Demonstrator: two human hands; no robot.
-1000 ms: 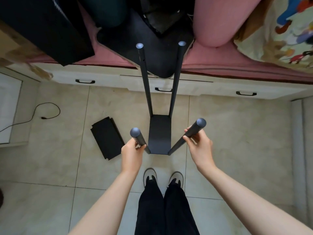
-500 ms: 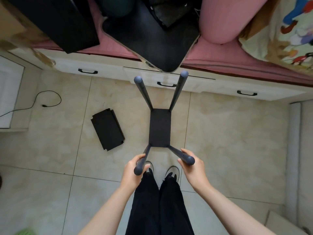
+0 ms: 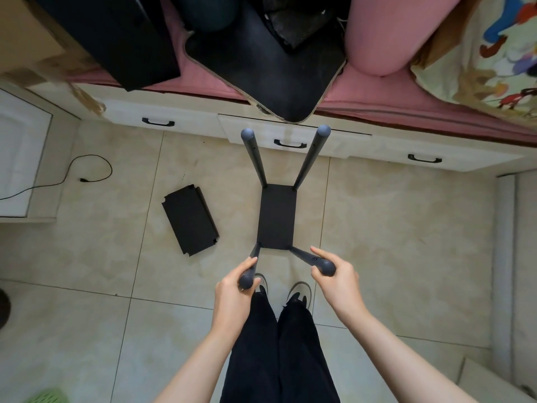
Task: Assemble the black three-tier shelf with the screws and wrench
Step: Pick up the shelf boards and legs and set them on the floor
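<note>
Beige tiled floor (image 3: 392, 242). White drawer unit (image 3: 186, 117) at 12 o'clock with black handles (image 3: 158, 122), pink bedding (image 3: 436, 117) on top. Pink pillow (image 3: 386, 33) and cartoon-print blanket (image 3: 499, 62) at 1–2 o'clock. Black cable (image 3: 87, 170) at 9–10 o'clock. Green item (image 3: 48, 396) at 7 o'clock, partly cut off.

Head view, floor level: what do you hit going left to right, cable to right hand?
Black cable → loose shelf panel lying flat on the tiles → left hand gripping the near-left pole → upright frame's panel → right hand gripping the near-right pole.
</note>
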